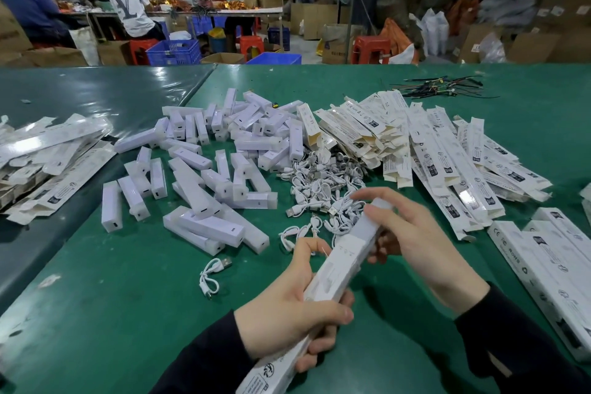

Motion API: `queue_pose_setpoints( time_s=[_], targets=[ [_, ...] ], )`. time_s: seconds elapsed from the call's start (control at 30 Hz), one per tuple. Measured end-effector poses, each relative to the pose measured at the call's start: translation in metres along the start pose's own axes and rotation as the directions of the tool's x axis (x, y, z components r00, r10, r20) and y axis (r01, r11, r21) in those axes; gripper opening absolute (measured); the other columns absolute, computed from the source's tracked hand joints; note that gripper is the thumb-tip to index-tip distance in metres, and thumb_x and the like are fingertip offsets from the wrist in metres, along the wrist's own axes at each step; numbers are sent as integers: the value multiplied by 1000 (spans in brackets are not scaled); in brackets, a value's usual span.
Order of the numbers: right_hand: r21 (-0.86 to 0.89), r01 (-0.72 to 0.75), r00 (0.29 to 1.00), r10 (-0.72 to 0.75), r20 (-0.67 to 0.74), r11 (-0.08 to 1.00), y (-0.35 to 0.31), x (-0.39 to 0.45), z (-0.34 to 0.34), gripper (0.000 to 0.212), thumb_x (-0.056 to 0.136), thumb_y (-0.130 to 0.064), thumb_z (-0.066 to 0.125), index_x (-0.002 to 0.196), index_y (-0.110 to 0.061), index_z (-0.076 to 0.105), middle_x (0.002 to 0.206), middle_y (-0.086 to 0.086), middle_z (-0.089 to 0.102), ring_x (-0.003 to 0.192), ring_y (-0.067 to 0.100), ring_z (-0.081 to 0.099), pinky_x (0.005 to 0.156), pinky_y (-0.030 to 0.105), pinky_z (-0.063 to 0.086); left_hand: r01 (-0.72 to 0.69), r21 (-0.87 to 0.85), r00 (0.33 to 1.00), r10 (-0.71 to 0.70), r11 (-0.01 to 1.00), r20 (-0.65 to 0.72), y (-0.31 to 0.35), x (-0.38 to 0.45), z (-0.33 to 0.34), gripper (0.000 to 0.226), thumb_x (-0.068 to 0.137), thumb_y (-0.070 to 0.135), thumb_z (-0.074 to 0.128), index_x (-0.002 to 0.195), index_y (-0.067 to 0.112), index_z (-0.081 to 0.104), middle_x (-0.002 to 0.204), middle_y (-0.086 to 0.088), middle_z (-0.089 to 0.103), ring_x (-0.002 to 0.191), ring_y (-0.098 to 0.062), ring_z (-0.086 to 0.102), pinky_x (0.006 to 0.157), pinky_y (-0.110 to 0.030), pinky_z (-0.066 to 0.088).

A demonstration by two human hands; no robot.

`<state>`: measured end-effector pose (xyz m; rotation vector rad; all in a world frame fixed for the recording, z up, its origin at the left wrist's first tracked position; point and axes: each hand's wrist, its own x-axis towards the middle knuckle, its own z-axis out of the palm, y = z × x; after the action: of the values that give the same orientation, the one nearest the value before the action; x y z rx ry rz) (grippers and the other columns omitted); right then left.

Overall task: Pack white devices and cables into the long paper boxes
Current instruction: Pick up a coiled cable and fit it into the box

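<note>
My left hand (287,310) grips a long white paper box (332,269) around its middle, tilted up to the right. A white device (372,221) sticks out of the box's far end, and my right hand (412,233) holds it there with thumb and fingers. A heap of white devices (211,163) covers the centre of the green table (96,313). Small coiled white cables (323,189) are piled just beyond my hands. One loose cable (212,275) lies to the left of my left hand.
Flat open boxes (425,150) are heaped at the right, more boxes (48,157) at the left, and packed boxes (550,262) lie near the right edge. Dark wires (438,88) sit at the far edge. People work at tables behind, among crates and cartons.
</note>
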<state>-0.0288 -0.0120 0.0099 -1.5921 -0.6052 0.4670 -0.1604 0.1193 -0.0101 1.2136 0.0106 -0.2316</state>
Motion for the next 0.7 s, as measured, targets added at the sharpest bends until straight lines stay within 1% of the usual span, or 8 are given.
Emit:
queue_pose_setpoints(
  time_s=[0.17,0.23,0.33,0.4,0.53,0.63,0.67,0.7],
  targets=[
    [-90,21,985,-5,174,996,2,-6,11,28,99,-22,48,108,-29,74,72,-9,61,64,7,50,53,21,37,-29,-6,999,29,1000,-43,1,2,-1,53,77,-3,54,112,21,22,74,-5,51,38,-14,33,30,-15,33],
    [-35,9,988,-4,153,999,5,-7,17,25,98,-23,50,106,-27,73,76,-9,63,70,6,51,56,19,39,-67,15,994,68,998,-85,3,3,-3,53,76,-2,54,113,23,25,71,-3,52,39,-14,32,31,-16,33],
    [89,6,999,-10,38,996,8,-7,22,13,94,-24,56,86,-20,65,72,-3,62,68,10,53,56,20,41,-106,25,988,108,994,-108,5,2,-4,55,76,-2,55,114,25,28,71,-3,51,39,-15,33,31,-16,34],
    [95,9,999,-13,45,995,9,-8,24,31,88,-42,55,77,-16,68,72,-2,63,69,10,55,57,22,41,-129,31,984,132,991,-119,4,4,-5,54,75,-2,55,114,27,31,73,-5,51,39,-15,33,31,-16,34],
    [13,-83,982,79,170,996,13,-7,27,63,79,-66,46,86,-10,74,82,1,66,75,11,57,67,26,43,-121,52,984,127,991,-123,2,4,-5,52,77,-2,55,112,33,37,78,-8,51,40,-16,33,31,-16,34],
    [144,-86,990,69,122,986,12,-1,21,47,87,-54,46,75,-17,72,79,1,67,74,13,61,62,26,45,-112,21,978,114,994,-172,3,8,-9,52,72,3,62,109,31,40,80,-8,53,41,-17,34,32,-16,34],
    [166,-45,998,38,50,985,12,0,17,35,92,-43,52,76,-20,73,79,-1,69,74,13,62,59,22,46,-103,-8,974,99,995,-206,4,11,-11,54,66,7,68,108,27,40,79,-10,54,41,-18,35,33,-17,34],
    [76,35,998,-32,-45,996,14,2,13,23,94,-28,59,77,-21,73,80,-5,70,76,12,64,60,17,46,-93,-55,968,77,994,-240,7,13,-14,59,57,12,71,106,21,40,76,-13,56,40,-19,37,34,-17,32]
  ],
)
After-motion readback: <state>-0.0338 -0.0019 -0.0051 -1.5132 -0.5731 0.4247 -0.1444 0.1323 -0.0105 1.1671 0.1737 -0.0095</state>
